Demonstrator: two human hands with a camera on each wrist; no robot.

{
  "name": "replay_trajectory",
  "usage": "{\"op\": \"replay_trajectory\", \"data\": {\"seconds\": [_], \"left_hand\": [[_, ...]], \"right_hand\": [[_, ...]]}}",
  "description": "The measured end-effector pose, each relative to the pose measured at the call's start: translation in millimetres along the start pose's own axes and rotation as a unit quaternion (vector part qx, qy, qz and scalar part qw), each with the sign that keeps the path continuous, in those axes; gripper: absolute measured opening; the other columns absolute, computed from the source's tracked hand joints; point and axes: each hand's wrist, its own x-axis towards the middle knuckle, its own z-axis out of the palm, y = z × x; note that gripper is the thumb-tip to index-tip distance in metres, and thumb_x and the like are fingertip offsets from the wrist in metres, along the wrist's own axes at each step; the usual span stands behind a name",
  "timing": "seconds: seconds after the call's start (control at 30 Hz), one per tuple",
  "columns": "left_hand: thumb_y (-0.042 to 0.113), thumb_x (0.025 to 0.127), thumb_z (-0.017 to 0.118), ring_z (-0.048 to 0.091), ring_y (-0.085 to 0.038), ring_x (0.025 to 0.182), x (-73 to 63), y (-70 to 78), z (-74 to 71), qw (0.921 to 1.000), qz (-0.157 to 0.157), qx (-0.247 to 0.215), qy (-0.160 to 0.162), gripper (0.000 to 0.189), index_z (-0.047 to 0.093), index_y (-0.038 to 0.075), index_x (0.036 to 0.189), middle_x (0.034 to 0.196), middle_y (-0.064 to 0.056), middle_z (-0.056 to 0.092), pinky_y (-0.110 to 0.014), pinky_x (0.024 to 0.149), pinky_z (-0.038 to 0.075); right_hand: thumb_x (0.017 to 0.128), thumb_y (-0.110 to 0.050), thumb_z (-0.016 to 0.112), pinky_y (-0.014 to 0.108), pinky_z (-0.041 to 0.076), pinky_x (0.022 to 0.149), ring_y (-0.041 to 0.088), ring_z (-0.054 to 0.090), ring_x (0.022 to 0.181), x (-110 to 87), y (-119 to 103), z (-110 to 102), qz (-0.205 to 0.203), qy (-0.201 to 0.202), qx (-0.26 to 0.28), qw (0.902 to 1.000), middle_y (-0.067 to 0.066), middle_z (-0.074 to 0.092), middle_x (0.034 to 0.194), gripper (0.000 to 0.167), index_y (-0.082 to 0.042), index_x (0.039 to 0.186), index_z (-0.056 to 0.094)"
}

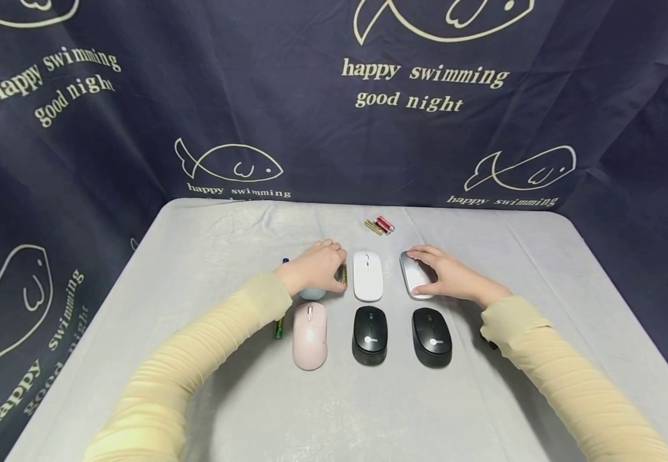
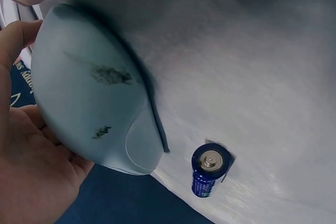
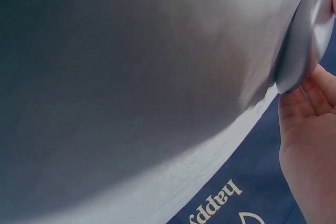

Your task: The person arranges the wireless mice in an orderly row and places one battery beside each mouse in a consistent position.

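My left hand (image 1: 317, 264) is around a light blue computer mouse (image 2: 89, 87), thumb at one end and fingers along its far side. In the head view that hand and wrist cover most of this mouse. Right by the thumb lies a dark and gold battery (image 1: 343, 276). With my right hand (image 1: 446, 273) I grip a white mouse with a silver edge (image 1: 413, 276), thumb at its near end and fingers at its far end. Between the hands lies a plain white mouse (image 1: 368, 277).
Nearer me are a pink mouse (image 1: 310, 337) and two black mice, one in the middle (image 1: 370, 337) and one at right (image 1: 432, 338). A green battery (image 1: 278, 328) and a blue one (image 2: 203, 184) lie left. Gold batteries (image 1: 373, 227) and red batteries (image 1: 384, 224) lie behind.
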Motion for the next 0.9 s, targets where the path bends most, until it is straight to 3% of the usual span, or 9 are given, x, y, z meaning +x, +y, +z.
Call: {"op": "replay_trajectory", "data": {"seconds": [0.9], "left_hand": [[0.049, 0.077, 0.071, 0.048, -0.017, 0.098, -3.1, 0.0, -4.0, 0.9998, -0.006, -0.015, -0.008, 0.052, 0.060, 0.011, 0.111, 0.107, -0.001, 0.059, -0.032, 0.090, 0.040]], "right_hand": [[0.072, -0.034, 0.080, 0.053, 0.027, 0.107, 0.038, 0.035, 0.131, -0.1, 1.3, 0.3, 0.000, -0.003, 0.009, 1.0000, 0.020, 0.040, 0.141, 0.080, 0.001, 0.136, 0.045]]}}
